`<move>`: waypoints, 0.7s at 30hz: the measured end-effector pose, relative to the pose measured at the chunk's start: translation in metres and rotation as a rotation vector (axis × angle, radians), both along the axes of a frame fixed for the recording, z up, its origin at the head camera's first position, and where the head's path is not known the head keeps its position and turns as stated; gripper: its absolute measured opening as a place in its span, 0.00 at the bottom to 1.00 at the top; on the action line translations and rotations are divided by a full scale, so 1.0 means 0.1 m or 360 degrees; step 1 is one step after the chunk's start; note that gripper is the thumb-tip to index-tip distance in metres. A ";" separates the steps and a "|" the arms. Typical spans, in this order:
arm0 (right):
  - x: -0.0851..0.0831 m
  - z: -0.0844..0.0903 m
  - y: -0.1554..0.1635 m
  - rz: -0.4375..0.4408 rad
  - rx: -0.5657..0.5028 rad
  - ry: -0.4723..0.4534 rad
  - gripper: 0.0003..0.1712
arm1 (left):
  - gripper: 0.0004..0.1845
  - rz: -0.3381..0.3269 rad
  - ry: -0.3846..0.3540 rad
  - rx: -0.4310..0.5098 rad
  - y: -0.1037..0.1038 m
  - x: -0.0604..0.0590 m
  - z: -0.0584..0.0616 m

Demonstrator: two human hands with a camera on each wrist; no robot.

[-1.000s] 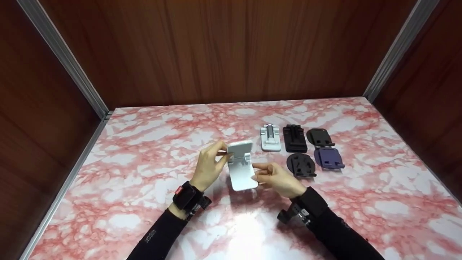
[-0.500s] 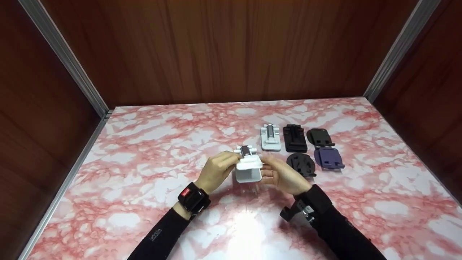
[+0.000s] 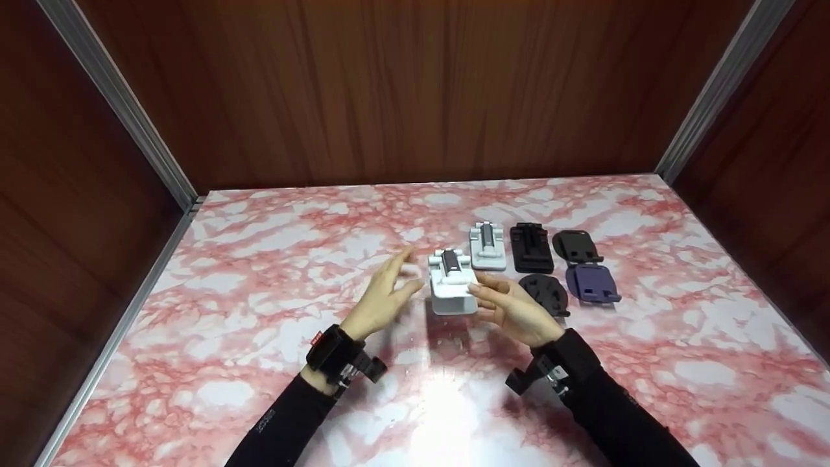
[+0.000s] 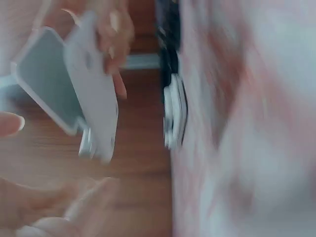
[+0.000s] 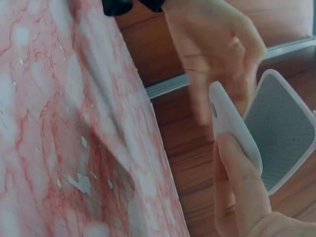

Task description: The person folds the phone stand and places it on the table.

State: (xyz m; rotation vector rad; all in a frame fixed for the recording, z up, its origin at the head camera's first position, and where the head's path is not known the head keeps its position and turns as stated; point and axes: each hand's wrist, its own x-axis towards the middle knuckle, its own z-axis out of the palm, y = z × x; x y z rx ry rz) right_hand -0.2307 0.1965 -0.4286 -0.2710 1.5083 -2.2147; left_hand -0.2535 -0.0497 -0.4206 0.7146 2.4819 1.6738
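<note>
A white foldable phone stand (image 3: 454, 288) is held above the table, partly unfolded, its grey hinge arm facing up. My right hand (image 3: 515, 311) pinches one plate's edge, thumb on one face and fingers behind. In the right wrist view the second plate (image 5: 282, 129) tilts away from the gripped one, showing a grey pad with a white border. My left hand (image 3: 382, 295) is just left of the stand, fingers extended and thumb apart, holding nothing. In the left wrist view it is blurred, with the stand (image 4: 94, 89) beyond its fingers.
Folded stands lie behind and right of my right hand: a white one (image 3: 487, 246), a black one (image 3: 532, 250), a dark olive one (image 3: 576, 246), a purple one (image 3: 593, 282) and a round black one (image 3: 543, 293). Wooden panels (image 3: 415, 97) enclose the red-and-white marbled table (image 3: 272, 259).
The stand has been turned over, its inner faces now hidden in the head view and its hinge arm uppermost. My left hand has let go and moved left; the right still holds it.
</note>
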 end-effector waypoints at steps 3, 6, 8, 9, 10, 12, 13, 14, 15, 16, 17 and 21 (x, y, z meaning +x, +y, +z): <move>0.00 -0.01 0.00 -0.0037 0.0026 0.0018 0.46 | 0.41 -0.0100 -0.0362 0.0134 0.03 0.03 -0.02; 0.00 -0.02 -0.01 -0.0045 0.0045 0.0037 0.44 | 0.42 -0.0213 -0.0607 0.0375 0.08 0.04 -0.04; 0.00 -0.03 -0.01 -0.0058 0.0080 0.0057 0.43 | 0.41 -0.0247 -0.0703 0.0516 0.11 0.04 -0.06; 0.01 -0.03 -0.02 -0.0063 0.0100 0.0071 0.43 | 0.40 -0.0252 -0.0722 0.0558 0.12 0.04 -0.06; 0.01 -0.04 -0.02 -0.0067 0.0120 0.0083 0.43 | 0.40 -0.0246 -0.0735 0.0584 0.13 0.04 -0.07; 0.01 -0.05 -0.02 -0.0081 0.0156 0.0107 0.43 | 0.39 -0.0217 -0.0731 0.0597 0.14 0.04 -0.08; 0.01 -0.05 -0.02 -0.0087 0.0171 0.0119 0.42 | 0.39 -0.0205 -0.0727 0.0597 0.14 0.04 -0.08; 0.01 -0.06 -0.02 -0.0091 0.0182 0.0129 0.42 | 0.40 -0.0197 -0.0721 0.0595 0.15 0.04 -0.08; 0.01 -0.06 -0.02 -0.0095 0.0190 0.0138 0.42 | 0.40 -0.0193 -0.0710 0.0583 0.15 0.05 -0.08; 0.01 -0.06 -0.02 -0.0100 0.0199 0.0145 0.42 | 0.39 -0.0191 -0.0697 0.0569 0.15 0.05 -0.09; 0.01 -0.06 -0.02 -0.0106 0.0209 0.0149 0.42 | 0.39 -0.0189 -0.0685 0.0556 0.15 0.05 -0.09; 0.02 -0.06 -0.02 -0.0124 0.0258 0.0154 0.42 | 0.39 -0.0196 -0.0677 0.0537 0.16 0.06 -0.10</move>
